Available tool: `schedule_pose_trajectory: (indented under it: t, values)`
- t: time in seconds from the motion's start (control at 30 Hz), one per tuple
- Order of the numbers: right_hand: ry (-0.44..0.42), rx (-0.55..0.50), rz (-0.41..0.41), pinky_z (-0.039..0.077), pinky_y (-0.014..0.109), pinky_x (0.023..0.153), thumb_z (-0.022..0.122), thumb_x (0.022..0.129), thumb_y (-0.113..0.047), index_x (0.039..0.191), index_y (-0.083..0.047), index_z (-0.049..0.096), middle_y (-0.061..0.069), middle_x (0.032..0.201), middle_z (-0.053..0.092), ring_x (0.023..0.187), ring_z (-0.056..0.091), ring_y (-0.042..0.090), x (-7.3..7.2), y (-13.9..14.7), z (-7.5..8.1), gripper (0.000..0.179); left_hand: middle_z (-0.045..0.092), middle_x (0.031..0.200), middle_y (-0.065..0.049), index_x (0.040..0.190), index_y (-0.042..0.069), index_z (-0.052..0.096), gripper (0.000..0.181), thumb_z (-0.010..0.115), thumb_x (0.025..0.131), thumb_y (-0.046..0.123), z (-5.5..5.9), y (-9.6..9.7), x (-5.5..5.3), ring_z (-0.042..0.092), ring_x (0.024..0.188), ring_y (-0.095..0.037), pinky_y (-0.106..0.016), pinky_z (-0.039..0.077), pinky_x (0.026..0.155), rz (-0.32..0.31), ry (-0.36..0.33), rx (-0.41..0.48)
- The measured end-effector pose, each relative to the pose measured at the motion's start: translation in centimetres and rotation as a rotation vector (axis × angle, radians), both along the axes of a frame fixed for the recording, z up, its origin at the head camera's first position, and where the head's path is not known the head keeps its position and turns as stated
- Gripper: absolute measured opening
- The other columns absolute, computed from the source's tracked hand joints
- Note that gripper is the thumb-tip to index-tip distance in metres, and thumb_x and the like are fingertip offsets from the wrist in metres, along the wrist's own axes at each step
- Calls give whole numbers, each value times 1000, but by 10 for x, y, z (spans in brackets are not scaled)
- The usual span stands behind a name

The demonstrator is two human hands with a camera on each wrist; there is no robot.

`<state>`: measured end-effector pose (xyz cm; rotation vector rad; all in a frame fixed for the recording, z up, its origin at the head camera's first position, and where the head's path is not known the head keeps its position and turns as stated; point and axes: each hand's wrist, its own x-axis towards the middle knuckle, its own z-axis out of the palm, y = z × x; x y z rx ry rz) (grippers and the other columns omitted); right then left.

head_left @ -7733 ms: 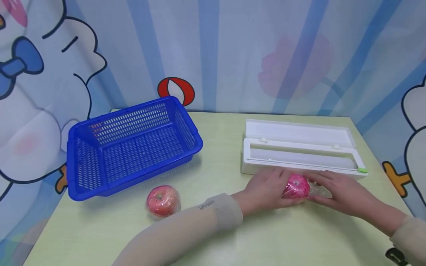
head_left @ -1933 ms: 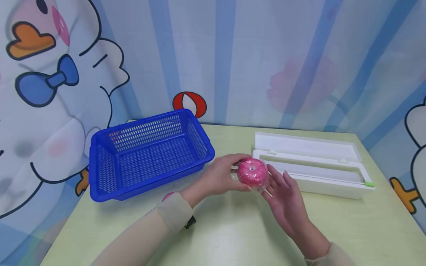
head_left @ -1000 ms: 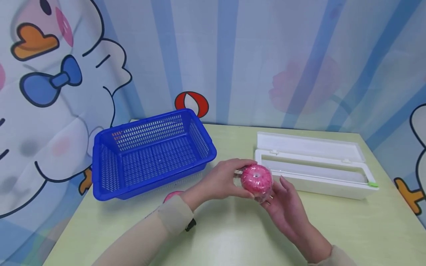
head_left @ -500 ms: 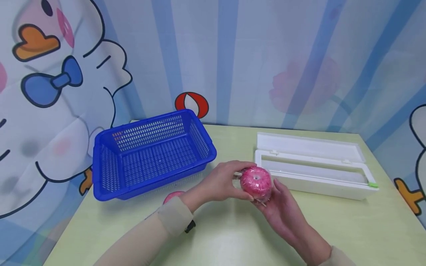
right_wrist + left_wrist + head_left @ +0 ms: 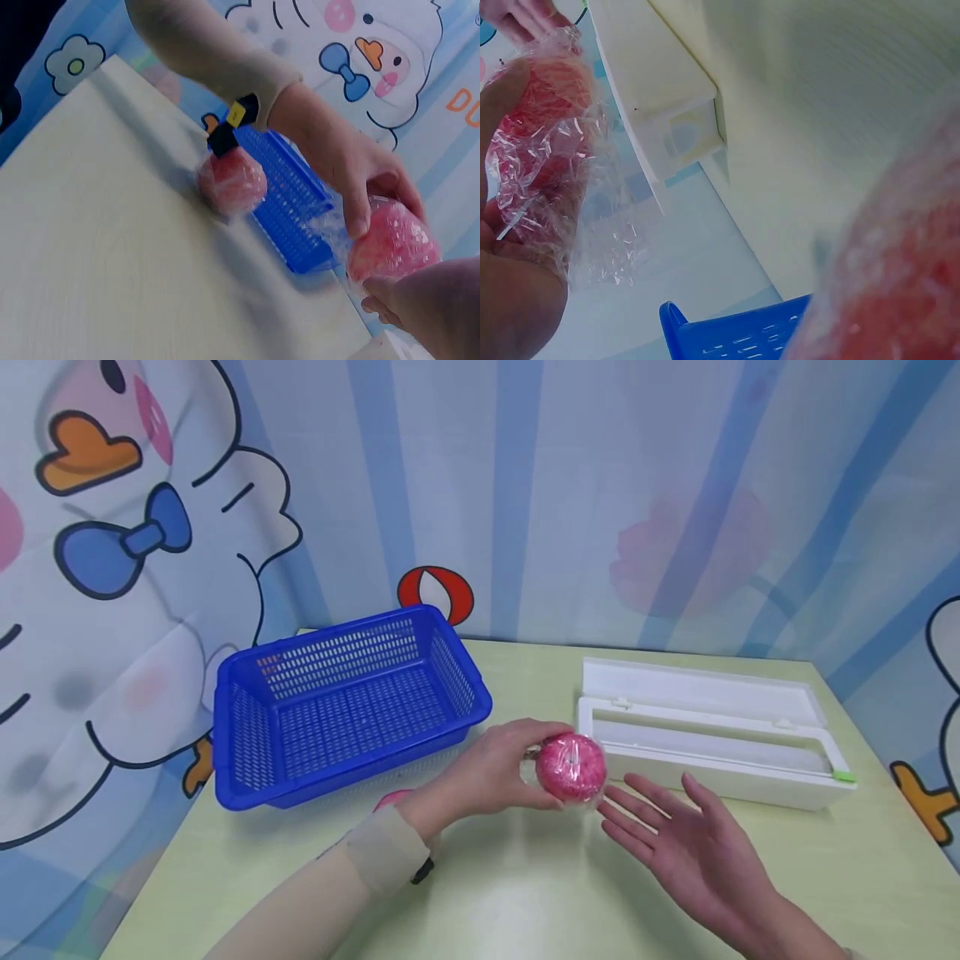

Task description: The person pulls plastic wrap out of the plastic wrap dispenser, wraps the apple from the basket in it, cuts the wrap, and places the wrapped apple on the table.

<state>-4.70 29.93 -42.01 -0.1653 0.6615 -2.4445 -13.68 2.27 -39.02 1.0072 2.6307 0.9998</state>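
Note:
My left hand (image 5: 491, 772) holds a pinkish-red apple (image 5: 572, 767) above the table, thumb and fingers around its left side. Clear cling film covers this apple, and a loose, crinkled flap (image 5: 607, 240) of it hangs free in the left wrist view. To its right, my right hand (image 5: 697, 856) is spread palm up with straight fingers. Its fingertips are close to the apple's lower right; whether they touch the film I cannot tell. A second wrapped apple (image 5: 234, 182) sits on the table, mostly hidden in the head view behind the left forearm.
A blue perforated basket (image 5: 360, 718) stands at the back left of the table. Behind the right hand lies a long white cling film box (image 5: 720, 777) with its lid (image 5: 697, 689) raised and a roll (image 5: 712, 742) inside. A printed curtain (image 5: 570, 485) closes off the back.
Earlier both hands were around the apple in front of the box; it was then raised and moved left. In the last half second my right hand has drawn away rightward, its fingers spreading.

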Motion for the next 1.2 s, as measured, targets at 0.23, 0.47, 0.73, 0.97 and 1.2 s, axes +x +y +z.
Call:
schedule_pose_trajectory:
  t: [0.23, 0.47, 0.73, 0.97, 1.2]
  values:
    - [-13, -30, 64, 23, 44, 130, 26, 116, -50, 160, -6, 6, 18, 158, 50, 153, 43, 36, 4, -11, 7, 66, 61, 152, 1, 158, 21, 53, 88, 96, 82, 31, -2, 4, 5, 57, 140, -18, -39, 53, 110, -7, 36, -2]
    - [-37, 83, 52, 26, 41, 129, 29, 115, -51, 164, -6, -8, 14, 154, 52, 148, 49, 30, 2, -23, 4, 77, 61, 152, 1, 159, 21, 53, 88, 96, 82, 29, -8, 3, 9, 57, 140, -18, -40, 53, 110, 1, 22, -7]
    - [-36, 226, 67, 34, 38, 125, 31, 115, -51, 165, -4, -16, 12, 147, 57, 140, 57, 25, -4, -32, -4, 83, 63, 150, 3, 159, 23, 53, 88, 96, 82, 30, -9, 2, 10, 58, 138, -14, -39, 52, 111, -21, -6, 3]
    - [209, 473, 98, 43, 38, 120, 22, 118, -43, 167, 2, 5, 12, 156, 53, 139, 58, 19, -19, -14, -21, 69, 62, 151, 2, 159, 23, 53, 88, 95, 83, 32, -6, -2, 9, 57, 139, -15, -37, 54, 108, -42, 0, -7]
    - [481, 937, -12, 49, 23, 108, 30, 119, -33, 173, -11, 9, 21, 177, 15, 157, 35, 22, -21, -4, -5, 62, 60, 153, 4, 159, 24, 53, 87, 95, 83, 33, -5, -4, 12, 55, 141, -15, -36, 54, 108, -21, 0, -29]
